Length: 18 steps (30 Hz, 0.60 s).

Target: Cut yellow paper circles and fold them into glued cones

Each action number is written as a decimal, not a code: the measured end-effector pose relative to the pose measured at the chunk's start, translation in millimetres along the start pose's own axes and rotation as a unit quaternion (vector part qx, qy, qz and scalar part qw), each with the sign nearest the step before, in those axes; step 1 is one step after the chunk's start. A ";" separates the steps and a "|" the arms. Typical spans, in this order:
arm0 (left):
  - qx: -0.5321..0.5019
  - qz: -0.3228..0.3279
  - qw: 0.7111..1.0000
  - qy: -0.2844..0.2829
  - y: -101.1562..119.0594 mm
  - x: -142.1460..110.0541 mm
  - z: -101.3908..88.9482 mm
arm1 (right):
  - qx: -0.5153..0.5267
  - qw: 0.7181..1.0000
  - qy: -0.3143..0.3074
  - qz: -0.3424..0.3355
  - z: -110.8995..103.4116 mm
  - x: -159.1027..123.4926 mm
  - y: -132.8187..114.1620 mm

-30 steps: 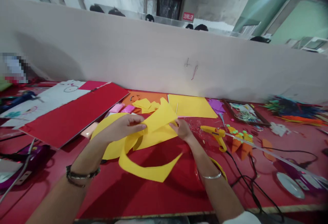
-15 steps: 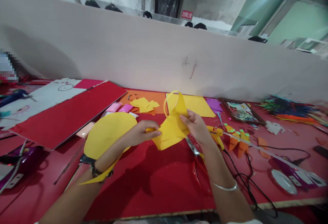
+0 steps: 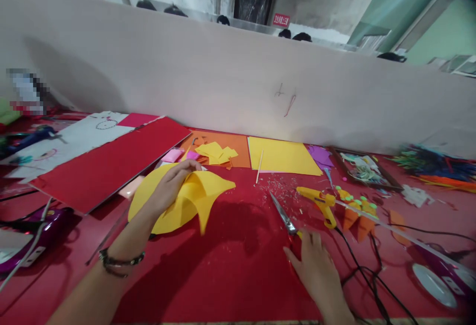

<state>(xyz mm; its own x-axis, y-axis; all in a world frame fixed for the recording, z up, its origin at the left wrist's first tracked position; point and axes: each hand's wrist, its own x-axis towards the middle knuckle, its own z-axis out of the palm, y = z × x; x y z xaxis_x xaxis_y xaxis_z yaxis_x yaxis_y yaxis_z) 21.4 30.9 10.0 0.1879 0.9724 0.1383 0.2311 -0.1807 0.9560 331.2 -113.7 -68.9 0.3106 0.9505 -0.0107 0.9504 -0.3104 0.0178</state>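
Gripping yellow foam sheet (image 3: 193,198) in left hand (image 3: 173,183), right hand (image 3: 316,265) open, touching scissors (image 3: 284,217)

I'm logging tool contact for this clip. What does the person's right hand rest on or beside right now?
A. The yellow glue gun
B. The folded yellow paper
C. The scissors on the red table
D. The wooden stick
C: the right hand lies flat on the red table at the handle end of the scissors, while the left hand holds the yellow paper.
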 end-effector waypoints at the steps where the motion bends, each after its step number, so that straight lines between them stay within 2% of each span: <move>1: -0.031 -0.027 0.999 0.002 1.8 -0.9 -2.2 | 0.006 1.000 0.021 -0.002 6.2 -3.6 4.6; 4: -0.097 -0.068 0.991 -0.058 10.2 -3.2 -9.7 | 0.031 0.998 0.045 -0.022 22.9 -8.0 22.6; 7: -0.068 -0.022 0.987 -0.140 20.8 -4.1 -19.0 | 0.036 0.999 0.021 -0.035 31.3 -6.4 35.4; 10: 0.068 0.041 0.981 -0.178 32.1 -4.4 -24.8 | 0.042 0.999 -0.018 -0.019 26.1 -2.8 33.3; 12: 0.186 0.072 0.963 -0.182 39.2 -5.0 -24.2 | 0.042 0.998 -0.043 0.007 18.5 -0.7 26.5; 15: 0.334 0.144 0.916 -0.170 43.7 -3.2 -19.4 | 0.060 0.996 -0.060 0.037 11.7 0.5 18.7; 18: 0.403 0.236 0.866 -0.179 34.8 6.4 -18.2 | 0.129 0.989 -0.053 0.047 16.0 0.5 20.7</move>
<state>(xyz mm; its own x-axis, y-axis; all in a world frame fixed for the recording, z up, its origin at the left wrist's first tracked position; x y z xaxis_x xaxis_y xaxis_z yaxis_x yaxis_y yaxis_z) 13.3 33.5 48.9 0.6937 0.6797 0.2384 0.6117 -0.7307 0.3033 351.2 -119.9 -84.5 0.3838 0.9147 -0.1264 0.8849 -0.4034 -0.2328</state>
